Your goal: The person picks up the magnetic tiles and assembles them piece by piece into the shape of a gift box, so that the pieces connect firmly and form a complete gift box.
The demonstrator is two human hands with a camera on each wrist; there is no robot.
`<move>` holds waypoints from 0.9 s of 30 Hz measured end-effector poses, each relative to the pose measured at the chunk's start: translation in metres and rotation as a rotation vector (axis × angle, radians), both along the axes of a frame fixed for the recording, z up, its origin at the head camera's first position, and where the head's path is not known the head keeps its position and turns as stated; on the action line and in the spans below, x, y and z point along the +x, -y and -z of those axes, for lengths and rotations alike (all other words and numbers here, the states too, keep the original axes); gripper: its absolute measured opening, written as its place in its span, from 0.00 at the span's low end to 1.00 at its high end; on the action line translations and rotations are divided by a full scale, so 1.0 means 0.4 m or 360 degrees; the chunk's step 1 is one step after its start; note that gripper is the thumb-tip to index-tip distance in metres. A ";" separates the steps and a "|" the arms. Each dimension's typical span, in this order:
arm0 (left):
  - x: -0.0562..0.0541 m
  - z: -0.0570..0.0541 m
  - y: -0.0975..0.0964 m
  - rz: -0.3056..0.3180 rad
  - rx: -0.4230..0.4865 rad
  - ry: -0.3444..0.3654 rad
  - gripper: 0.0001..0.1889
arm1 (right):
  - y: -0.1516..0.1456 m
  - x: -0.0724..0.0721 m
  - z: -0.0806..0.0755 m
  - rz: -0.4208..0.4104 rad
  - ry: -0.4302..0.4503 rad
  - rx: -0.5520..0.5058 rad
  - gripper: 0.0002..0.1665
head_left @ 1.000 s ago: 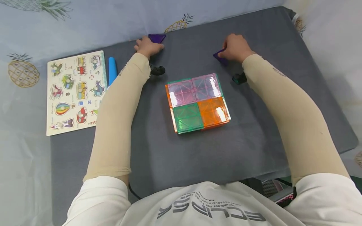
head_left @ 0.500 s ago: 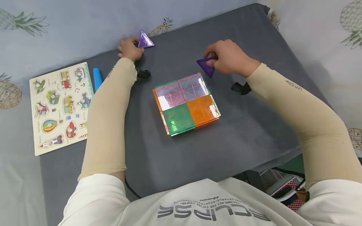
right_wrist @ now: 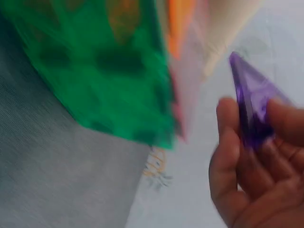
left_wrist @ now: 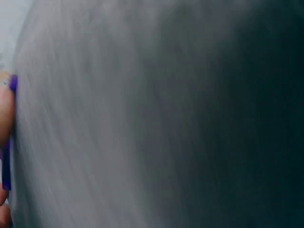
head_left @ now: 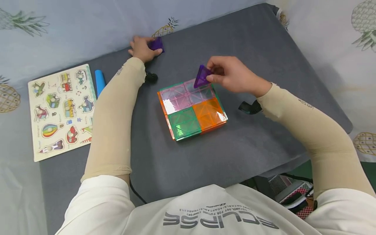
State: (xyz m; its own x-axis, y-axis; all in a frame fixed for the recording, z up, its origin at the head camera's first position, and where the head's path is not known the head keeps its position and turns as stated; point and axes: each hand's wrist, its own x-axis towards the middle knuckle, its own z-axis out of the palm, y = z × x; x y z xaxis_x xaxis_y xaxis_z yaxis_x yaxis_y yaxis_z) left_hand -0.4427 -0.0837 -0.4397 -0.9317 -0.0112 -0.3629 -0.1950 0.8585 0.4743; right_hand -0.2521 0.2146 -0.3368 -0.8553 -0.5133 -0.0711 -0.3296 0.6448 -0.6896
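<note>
My right hand [head_left: 233, 73] pinches a purple triangular magnetic tile [head_left: 201, 77] between thumb and fingers, over the back right corner of a low box of magnetic tiles [head_left: 188, 121]. In the right wrist view that triangle [right_wrist: 256, 97] stands tilted beside the box's green side wall [right_wrist: 99, 71]. The box top has two pink tiles at the back, with a green and an orange one in front. At the table's back edge my left hand [head_left: 143, 49] holds another purple tile [head_left: 158, 44] between thumb and fingers. Only its edge [left_wrist: 6, 164] shows in the left wrist view.
A wooden picture puzzle board [head_left: 61, 111] lies at the left of the grey table [head_left: 188, 166], with a blue rod-like object [head_left: 100, 81] alongside, partly behind the left sleeve. A pineapple-print curtain [head_left: 97, 26] hangs behind the table.
The right hand has lifted its purple triangle and carried it left and forward to the box. The left hand stays at the back edge, where its purple tile has changed tilt.
</note>
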 end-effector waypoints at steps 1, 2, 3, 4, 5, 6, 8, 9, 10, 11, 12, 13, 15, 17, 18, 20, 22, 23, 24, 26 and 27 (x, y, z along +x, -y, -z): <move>-0.002 0.003 -0.004 0.0009 0.0025 -0.0035 0.35 | 0.003 0.007 0.008 -0.0052 0.0002 -0.0013 0.07; -0.005 0.004 -0.008 0.0010 0.0069 -0.0059 0.31 | 0.006 0.014 0.016 -0.0102 0.0000 -0.0012 0.07; -0.007 0.004 -0.009 0.0011 0.0127 -0.0083 0.25 | 0.008 0.020 0.024 -0.0150 -0.0008 0.0006 0.08; -0.008 0.003 -0.010 0.0017 0.0179 -0.0105 0.20 | 0.008 0.025 0.032 -0.0185 -0.0018 0.0026 0.08; -0.007 0.002 -0.011 0.0024 0.0222 -0.0126 0.15 | 0.008 0.029 0.038 -0.0209 -0.0035 0.0049 0.09; -0.005 0.000 -0.011 0.0038 0.0255 -0.0155 0.11 | 0.007 0.032 0.042 -0.0227 -0.0060 0.0074 0.09; 0.002 -0.003 -0.015 0.0115 0.0255 -0.0207 0.08 | 0.002 0.037 0.046 -0.0250 -0.0101 0.0106 0.10; 0.008 -0.005 -0.018 0.0165 0.0235 -0.0219 0.09 | -0.001 0.038 0.047 -0.0256 -0.0115 0.0114 0.10; 0.014 -0.008 -0.022 0.0213 0.0204 -0.0216 0.13 | -0.005 0.039 0.047 -0.0262 -0.0130 0.0119 0.10; 0.020 -0.011 -0.028 0.0251 0.0166 -0.0199 0.19 | -0.008 0.040 0.046 -0.0274 -0.0139 0.0126 0.10; 0.023 -0.015 -0.034 0.0290 0.0119 -0.0171 0.25 | -0.012 0.042 0.045 -0.0286 -0.0147 0.0134 0.10; 0.026 -0.018 -0.038 0.0319 0.0078 -0.0132 0.31 | -0.012 0.042 0.046 -0.0298 -0.0155 0.0140 0.10; 0.028 -0.024 -0.050 0.0341 0.0006 -0.0042 0.40 | -0.013 0.044 0.048 -0.0310 -0.0165 0.0146 0.10; 0.025 -0.029 -0.064 0.0341 -0.0090 0.0039 0.47 | -0.010 0.049 0.050 -0.0320 -0.0179 0.0131 0.10; 0.024 -0.029 -0.072 0.0331 -0.0133 0.0067 0.49 | -0.008 0.051 0.052 -0.0322 -0.0195 0.0120 0.10; 0.027 -0.029 -0.080 0.0300 -0.0210 0.0098 0.51 | -0.001 0.055 0.057 -0.0351 -0.0225 0.0096 0.10; 0.030 -0.025 -0.083 0.0247 -0.0221 0.0102 0.50 | 0.008 0.058 0.063 -0.0393 -0.0264 0.0079 0.10; 0.031 -0.023 -0.082 0.0213 -0.0205 0.0097 0.49 | 0.012 0.059 0.067 -0.0415 -0.0286 0.0076 0.10; 0.032 -0.023 -0.080 0.0176 -0.0178 0.0094 0.47 | 0.016 0.059 0.070 -0.0431 -0.0306 0.0077 0.10; 0.032 -0.024 -0.072 0.0105 -0.0120 0.0086 0.44 | 0.024 0.060 0.075 -0.0452 -0.0333 0.0066 0.09; 0.032 -0.026 -0.067 0.0067 -0.0078 0.0072 0.42 | 0.028 0.060 0.077 -0.0456 -0.0346 0.0058 0.09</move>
State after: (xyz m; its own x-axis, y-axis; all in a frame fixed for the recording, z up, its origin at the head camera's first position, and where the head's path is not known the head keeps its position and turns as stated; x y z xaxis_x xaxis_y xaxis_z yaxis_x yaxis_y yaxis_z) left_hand -0.4300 -0.0568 -0.4291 -0.9143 0.0089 -0.4049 -0.1786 0.8884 0.4228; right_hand -0.2282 0.2036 -0.3676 -0.6743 -0.7347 0.0741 -0.6370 0.5281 -0.5615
